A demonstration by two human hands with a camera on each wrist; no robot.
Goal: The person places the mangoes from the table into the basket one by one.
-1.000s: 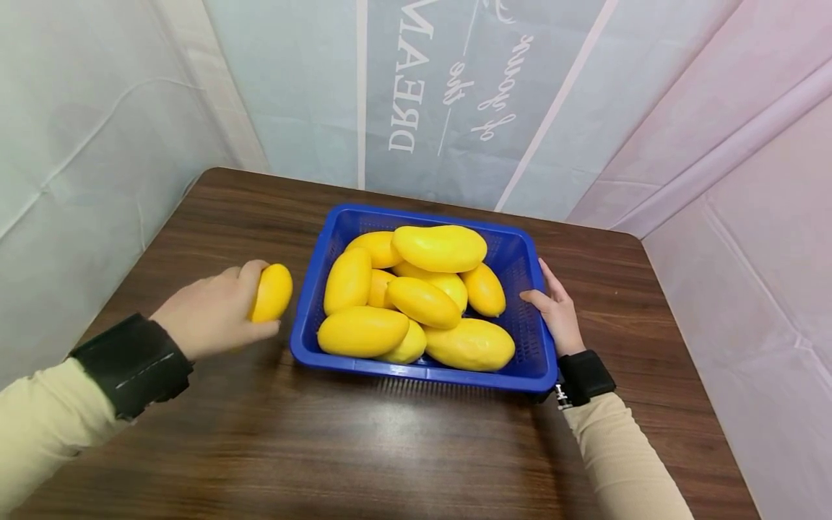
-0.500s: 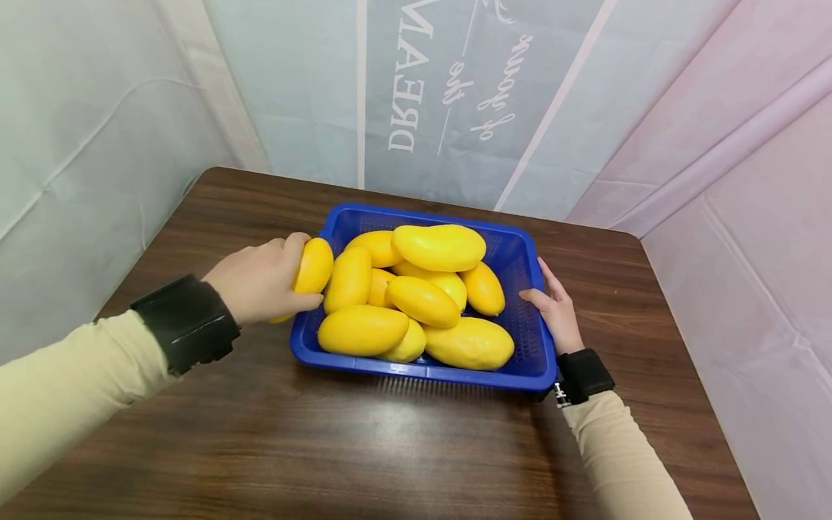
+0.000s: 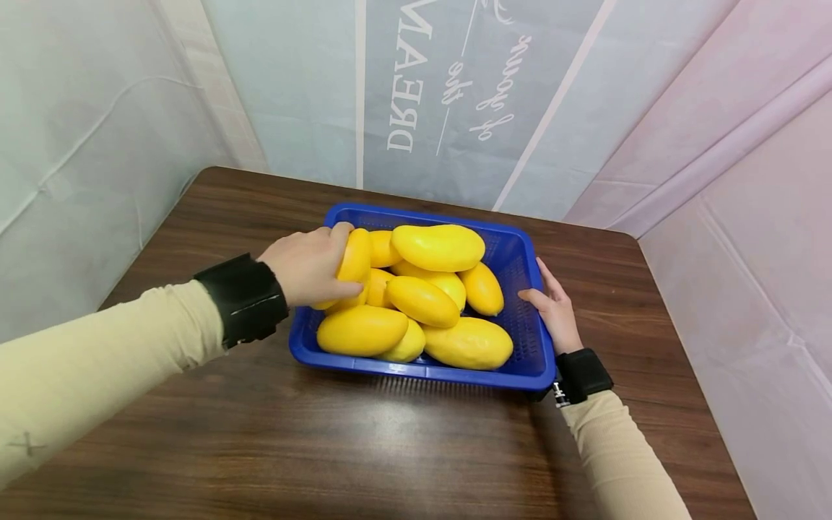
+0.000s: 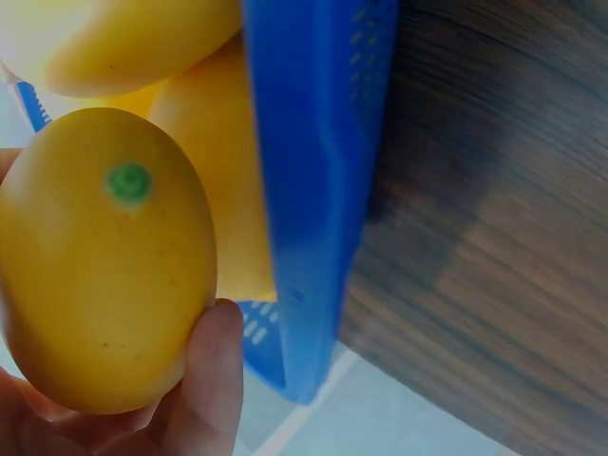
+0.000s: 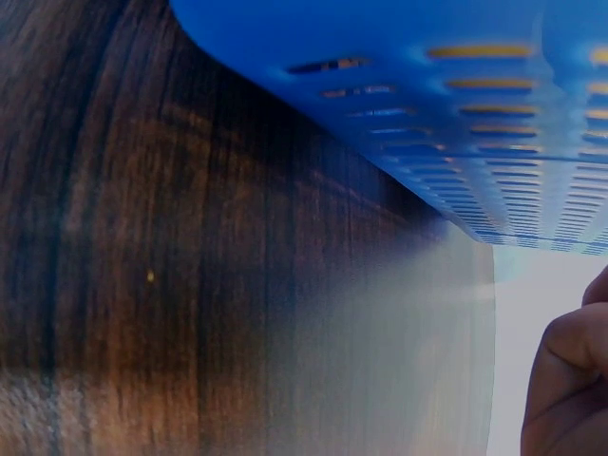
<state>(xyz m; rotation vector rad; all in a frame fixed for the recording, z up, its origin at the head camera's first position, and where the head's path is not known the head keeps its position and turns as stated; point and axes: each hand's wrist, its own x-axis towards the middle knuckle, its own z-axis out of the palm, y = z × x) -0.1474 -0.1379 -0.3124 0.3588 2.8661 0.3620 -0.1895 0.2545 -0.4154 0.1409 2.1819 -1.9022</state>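
My left hand grips a yellow mango over the left side of the blue plastic basket. The left wrist view shows the held mango end-on with a green stem spot, thumb along its side, beside the basket wall. Several other yellow mangoes are piled in the basket, among them a large curved one on top at the back. The one under my left hand is mostly hidden. With the thumb over the rim and the fingers outside, my right hand holds the basket's right side.
The basket stands on a dark brown wooden table. A printed curtain hangs behind the table's far edge, with pale sheets on the left and right. Black bands wrap both wrists.
My left hand has carried the mango rightward from beside the basket, across its left rim, to above the fruit inside. The right hand has kept its hold on the basket.
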